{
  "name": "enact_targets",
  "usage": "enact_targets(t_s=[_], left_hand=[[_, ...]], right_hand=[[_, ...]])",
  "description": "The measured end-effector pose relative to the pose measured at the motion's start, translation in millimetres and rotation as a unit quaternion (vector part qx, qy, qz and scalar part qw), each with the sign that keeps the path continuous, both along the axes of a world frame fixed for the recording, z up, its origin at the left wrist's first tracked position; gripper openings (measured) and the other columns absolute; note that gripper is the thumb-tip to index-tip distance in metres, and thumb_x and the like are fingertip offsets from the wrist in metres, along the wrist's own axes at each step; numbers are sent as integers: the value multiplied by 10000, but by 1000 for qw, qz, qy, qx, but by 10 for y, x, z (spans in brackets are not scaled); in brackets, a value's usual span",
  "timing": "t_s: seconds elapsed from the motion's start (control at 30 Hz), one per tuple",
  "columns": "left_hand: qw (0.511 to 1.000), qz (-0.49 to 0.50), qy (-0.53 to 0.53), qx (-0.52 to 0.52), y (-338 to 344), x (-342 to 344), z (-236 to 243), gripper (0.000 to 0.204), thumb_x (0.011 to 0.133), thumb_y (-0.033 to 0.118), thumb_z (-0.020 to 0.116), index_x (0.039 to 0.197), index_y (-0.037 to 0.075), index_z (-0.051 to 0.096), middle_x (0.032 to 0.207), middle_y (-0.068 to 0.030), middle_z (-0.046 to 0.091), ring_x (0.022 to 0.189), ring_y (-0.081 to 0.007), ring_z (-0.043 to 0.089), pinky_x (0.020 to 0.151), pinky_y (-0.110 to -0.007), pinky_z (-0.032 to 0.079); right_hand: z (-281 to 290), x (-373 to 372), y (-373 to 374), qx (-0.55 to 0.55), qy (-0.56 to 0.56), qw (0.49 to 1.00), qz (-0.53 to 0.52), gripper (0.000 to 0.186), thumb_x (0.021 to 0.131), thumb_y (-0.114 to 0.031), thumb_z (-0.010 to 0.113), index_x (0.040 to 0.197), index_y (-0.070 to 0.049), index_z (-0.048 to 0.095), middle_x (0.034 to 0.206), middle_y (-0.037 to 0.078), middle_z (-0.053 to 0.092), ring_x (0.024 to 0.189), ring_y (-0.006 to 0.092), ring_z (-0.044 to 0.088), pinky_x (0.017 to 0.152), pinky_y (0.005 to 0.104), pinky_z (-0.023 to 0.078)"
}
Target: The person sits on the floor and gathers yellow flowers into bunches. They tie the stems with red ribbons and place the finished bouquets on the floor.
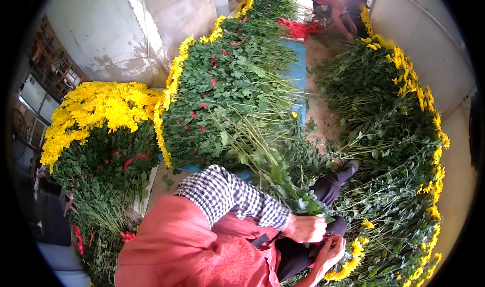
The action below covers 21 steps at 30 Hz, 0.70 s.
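Observation:
A leafy bunch of yellow chrysanthemums point(275, 173) lies across my lap, its cut stems pointing to the far left. Its yellow flower heads point(343, 272) show beyond my right hand, near the lower edge. My left hand point(305, 229), in a black-and-white checked sleeve, is closed on the bunch. Close beside it, my right hand point(329, 254) has its fingers pinched together by the flower-head end. What those fingertips hold is too small to make out. A little red shows beneath the hands, partly hidden by them.
Rows of chrysanthemums point(242, 80), many with red ties, lie left of the bare floor strip point(319, 85). More loose stems point(384, 186) lie along the right wall. Tied bunches point(106, 150) stand at left. A person point(338, 7) crouches far off beside red strips point(300, 28).

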<state>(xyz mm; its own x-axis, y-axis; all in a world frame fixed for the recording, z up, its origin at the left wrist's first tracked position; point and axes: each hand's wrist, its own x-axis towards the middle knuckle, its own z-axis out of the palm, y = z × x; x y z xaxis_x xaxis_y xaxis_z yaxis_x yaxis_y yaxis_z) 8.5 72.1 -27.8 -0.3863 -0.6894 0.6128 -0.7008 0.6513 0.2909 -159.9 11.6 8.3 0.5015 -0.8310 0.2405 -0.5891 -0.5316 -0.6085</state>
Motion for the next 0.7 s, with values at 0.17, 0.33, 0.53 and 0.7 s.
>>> enact_targets(t_s=[0.17, 0.33, 0.53, 0.7], left_hand=[[994, 84, 16, -61, 253, 146, 84, 207, 786, 232, 604, 905, 63, 600, 910, -120, 551, 1029, -289, 507, 856, -518, 400], [959, 217, -131, 126, -26, 391, -59, 376, 693, 292, 654, 981, 76, 544, 856, -49, 564, 890, -217, 531, 709, -395, 413], [890, 399, 222, -8, -112, 1932, 690, 370, 693, 162, 726, 1047, 114, 628, 783, -93, 602, 784, -277, 593, 666, -406, 479], [659, 232, 697, -158, 142, 3141, 1282, 457, 772, 134, 721, 1174, 14, 543, 1029, -99, 642, 886, -171, 635, 843, -329, 544]], right_hand=[[-80, 18, 45, -27, -26, 999, -23, 158, 830, 2, 558, 982, 31, 585, 902, 139, 592, 826, 288, 597, 771, 373, 482], [219, 111, 189, -13, -155, 988, -10, 173, 907, -29, 523, 1049, 45, 588, 1110, 123, 598, 940, 231, 584, 828, 331, 484], [722, 232, 120, -145, -226, 961, -63, 249, 917, -182, 591, 984, 48, 661, 863, 159, 657, 717, 234, 610, 624, 330, 514], [441, 41, -260, -54, -121, 984, -117, 302, 908, -199, 612, 1040, 70, 645, 887, 177, 671, 754, 247, 622, 658, 349, 515]])
